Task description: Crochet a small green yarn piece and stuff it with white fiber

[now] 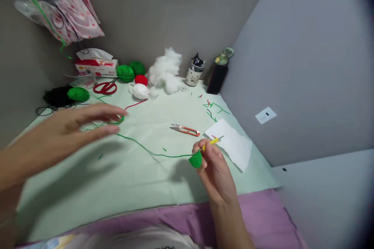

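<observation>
Right hand: A person's bare right hand [215, 169], lower right of centre, grips a slim hook with a yellow handle [214, 141] together with a small, bright-green crocheted piece [195, 160].
Left hand: At the left of the frame, the blurred left hand [74, 127] is open, thumb and fingers parted; whether it touches yarn cannot be told.
Green strand: A thin green yarn strand [175, 156] crosses the centre from near the left fingertips to the crocheted piece.
Cutting tools: Orange-handled metal thread snips [187, 130] lie at centre; red-handled scissors [105, 88] rest at upper left.
Paper: A creased white sheet [235, 148] lies right of centre, behind the right hand.
Back row: Along the top of the pale-green tabletop [131, 192], a round red yarn ball [141, 80] sits beside fluffy white stuffing [165, 71].
</observation>
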The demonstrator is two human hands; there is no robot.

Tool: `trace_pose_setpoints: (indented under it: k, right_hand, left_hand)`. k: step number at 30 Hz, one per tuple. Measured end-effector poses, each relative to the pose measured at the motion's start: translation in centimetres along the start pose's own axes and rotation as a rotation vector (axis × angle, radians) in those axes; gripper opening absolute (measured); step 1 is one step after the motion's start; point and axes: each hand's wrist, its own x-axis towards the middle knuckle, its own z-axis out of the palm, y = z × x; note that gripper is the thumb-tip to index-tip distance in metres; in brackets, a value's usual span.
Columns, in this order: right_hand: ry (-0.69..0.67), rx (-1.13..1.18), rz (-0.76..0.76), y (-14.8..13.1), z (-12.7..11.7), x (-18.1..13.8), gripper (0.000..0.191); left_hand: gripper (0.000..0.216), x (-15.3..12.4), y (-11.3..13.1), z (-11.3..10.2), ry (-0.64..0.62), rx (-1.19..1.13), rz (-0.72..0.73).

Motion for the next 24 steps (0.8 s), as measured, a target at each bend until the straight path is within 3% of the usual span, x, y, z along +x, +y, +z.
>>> trace_pose_setpoints:
  k: [2,4,6,9,11,12,14,17,20,24]
  right_hand:
    - [-0.026,-0.033,-0.026,0.1,0.5,-0.1,0.023]
    - [-0.051,-0.062,-0.066,0.1,1.0,-0.3,0.022]
    - [-0.081,-0.08,-0.102,0.2,1.4,-0.6,0.021]
    - [-0.123,-0.074,-0.128,0.2,1.7,-1.0,0.02]
    - [-0.136,-0.054,-0.14,0.1,1.7,-1.2,0.019]
    - [-0.137,-0.044,-0.149,0.0,1.7,-1.3,0.019]
    - [-0.13,-0.028,-0.177,-0.2,1.5,-1.3,0.02]
    - [-0.088,-0.029,-0.229,-0.4,1.3,-1.4,0.019]
    - [-0.022,-0.072,-0.306,-0.2,1.3,-1.4,0.017]
    - [0.048,-0.177,-0.38,0.4,1.5,-1.6,0.016]
  left_hand:
    - [0.05,-0.5,1.6,4.5,-0.318,-0.317,0.031]
    - [0.06,-0.8,2.6,8.3,-0.477,-0.594,0.097]
    - [0.059,-0.7,3.5,10.9,-0.448,-0.805,0.149]
    - [0.039,-0.1,5.2,12.8,-0.196,-1.075,0.177]
    - [0.037,0.2,5.9,13.2,-0.04,-1.08,0.25]
    - [0.047,0.2,6.1,13.3,-0.01,-1.01,0.298]
    - [0.063,0.1,5.8,13.6,0.021,-0.746,0.441]
    - [0.054,-0.4,4.6,14.3,0.114,-0.363,0.62]
    - [0.029,-0.9,3.7,15.0,0.012,-0.42,0.527]
    - [0.051,-1.3,3.2,15.6,-0.244,-0.66,0.284]
